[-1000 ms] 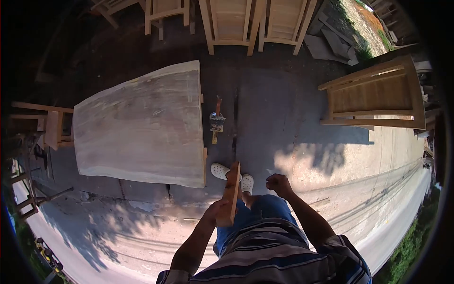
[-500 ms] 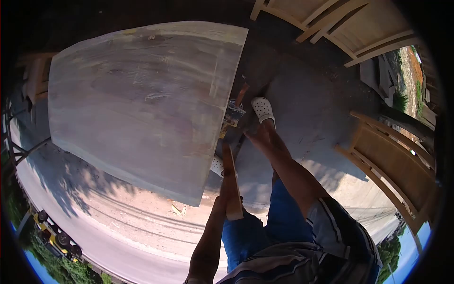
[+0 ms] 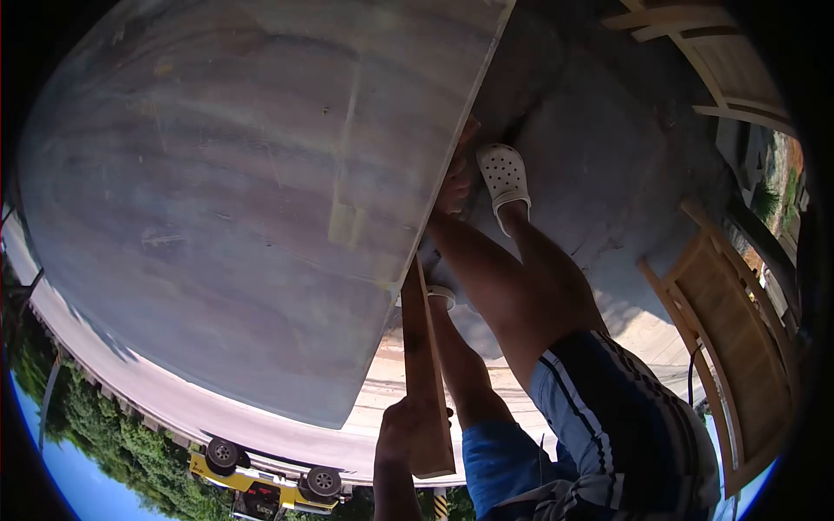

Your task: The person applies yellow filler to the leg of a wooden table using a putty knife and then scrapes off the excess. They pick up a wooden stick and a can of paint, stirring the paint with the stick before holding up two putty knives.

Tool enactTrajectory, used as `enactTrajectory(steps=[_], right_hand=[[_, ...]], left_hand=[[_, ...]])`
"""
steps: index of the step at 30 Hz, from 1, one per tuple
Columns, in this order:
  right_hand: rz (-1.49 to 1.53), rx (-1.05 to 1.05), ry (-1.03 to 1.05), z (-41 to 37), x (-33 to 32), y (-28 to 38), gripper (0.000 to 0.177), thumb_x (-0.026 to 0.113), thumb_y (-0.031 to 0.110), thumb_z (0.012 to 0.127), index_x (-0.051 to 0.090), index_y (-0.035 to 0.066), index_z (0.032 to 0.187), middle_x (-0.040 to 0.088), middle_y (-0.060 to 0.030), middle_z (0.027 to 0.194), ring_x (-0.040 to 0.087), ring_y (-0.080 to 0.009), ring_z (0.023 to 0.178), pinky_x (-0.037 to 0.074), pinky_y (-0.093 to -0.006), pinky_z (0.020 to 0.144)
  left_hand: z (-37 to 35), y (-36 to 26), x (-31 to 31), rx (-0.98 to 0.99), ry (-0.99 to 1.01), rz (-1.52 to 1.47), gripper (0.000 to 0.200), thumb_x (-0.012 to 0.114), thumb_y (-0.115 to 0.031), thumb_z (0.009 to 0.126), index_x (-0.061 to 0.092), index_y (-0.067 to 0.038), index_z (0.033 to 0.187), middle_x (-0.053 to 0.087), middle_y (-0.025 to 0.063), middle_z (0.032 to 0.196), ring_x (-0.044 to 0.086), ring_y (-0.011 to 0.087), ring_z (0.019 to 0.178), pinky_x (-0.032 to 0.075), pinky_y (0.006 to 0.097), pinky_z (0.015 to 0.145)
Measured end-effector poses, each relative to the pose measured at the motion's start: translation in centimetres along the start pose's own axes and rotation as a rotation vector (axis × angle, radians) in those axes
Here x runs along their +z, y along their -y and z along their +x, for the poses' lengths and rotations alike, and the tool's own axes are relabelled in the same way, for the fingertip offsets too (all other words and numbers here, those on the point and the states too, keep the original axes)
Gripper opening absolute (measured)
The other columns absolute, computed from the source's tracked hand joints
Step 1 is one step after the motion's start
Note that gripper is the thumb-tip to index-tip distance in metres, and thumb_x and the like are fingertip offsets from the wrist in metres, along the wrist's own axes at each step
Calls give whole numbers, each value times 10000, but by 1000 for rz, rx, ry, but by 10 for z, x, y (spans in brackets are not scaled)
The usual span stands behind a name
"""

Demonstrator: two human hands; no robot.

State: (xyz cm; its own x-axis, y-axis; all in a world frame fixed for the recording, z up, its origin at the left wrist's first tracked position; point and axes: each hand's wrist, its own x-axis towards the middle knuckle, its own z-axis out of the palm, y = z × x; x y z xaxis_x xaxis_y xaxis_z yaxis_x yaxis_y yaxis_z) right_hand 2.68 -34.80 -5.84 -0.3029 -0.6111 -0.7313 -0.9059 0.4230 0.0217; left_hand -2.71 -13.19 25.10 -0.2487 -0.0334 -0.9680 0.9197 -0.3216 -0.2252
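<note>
My left hand [image 3: 401, 430] is wrapped round the lower part of a long wooden board [image 3: 424, 365], which stands out toward the tabletop's edge. Its far end meets or lies just beneath the corner side of a large grey, scuffed tabletop [image 3: 261, 217]. My right hand [image 3: 445, 208] reaches to that same edge, where the panel partly covers it. Its fingers are in shadow, so what they touch or hold cannot be made out.
White clogs [image 3: 504, 178] are on my feet on the dark floor [image 3: 591, 191]. Wooden slatted frames stand at the right [image 3: 738, 347] and upper right [image 3: 738, 69]. A yellow vehicle [image 3: 261, 486] is on the road beyond, with trees behind.
My view has moved closer over the tabletop, which fills more of the picture. My right hand has moved to its edge, partly out of sight. The board stays in my left hand.
</note>
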Motion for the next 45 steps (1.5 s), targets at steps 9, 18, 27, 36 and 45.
enactTrajectory(steps=[9,18,27,36,45], right_hand=[[44,14,-106,10,19,0,1257,840,419,578,22,52,1459,293,-275,1330,351,-447,1235,357,-595,947],[69,38,-113,20,-18,-5,1057,812,358,596,146,48,1357,348,-237,1198,421,-400,1107,403,-552,888],[75,18,-231,96,-146,-75,1113,853,309,538,132,50,1345,311,-249,1226,375,-423,1162,391,-556,930],[9,185,-352,204,-204,-161,1107,845,396,555,159,39,1347,332,-263,1234,364,-420,1186,394,-550,945],[-20,11,-331,250,-206,-208,1202,859,467,528,140,39,1391,333,-251,1289,371,-409,1202,371,-587,937]], left_hand=[[-10,-1,-21,-75,-14,-1,337,530,-163,883,559,75,1119,669,201,941,663,257,789,544,356,717],[-5,-5,-31,-58,19,9,520,607,-313,857,507,104,1151,644,237,933,671,284,740,581,364,599],[-1,-23,15,-79,65,-24,533,573,-330,870,481,83,1194,628,240,937,667,297,745,585,380,593],[-15,-31,48,-165,9,-179,525,582,-326,874,508,98,1174,634,244,977,670,312,799,587,413,646],[-17,-41,61,-129,14,-175,571,556,-346,893,458,109,1224,614,265,1025,670,308,810,592,395,638]])
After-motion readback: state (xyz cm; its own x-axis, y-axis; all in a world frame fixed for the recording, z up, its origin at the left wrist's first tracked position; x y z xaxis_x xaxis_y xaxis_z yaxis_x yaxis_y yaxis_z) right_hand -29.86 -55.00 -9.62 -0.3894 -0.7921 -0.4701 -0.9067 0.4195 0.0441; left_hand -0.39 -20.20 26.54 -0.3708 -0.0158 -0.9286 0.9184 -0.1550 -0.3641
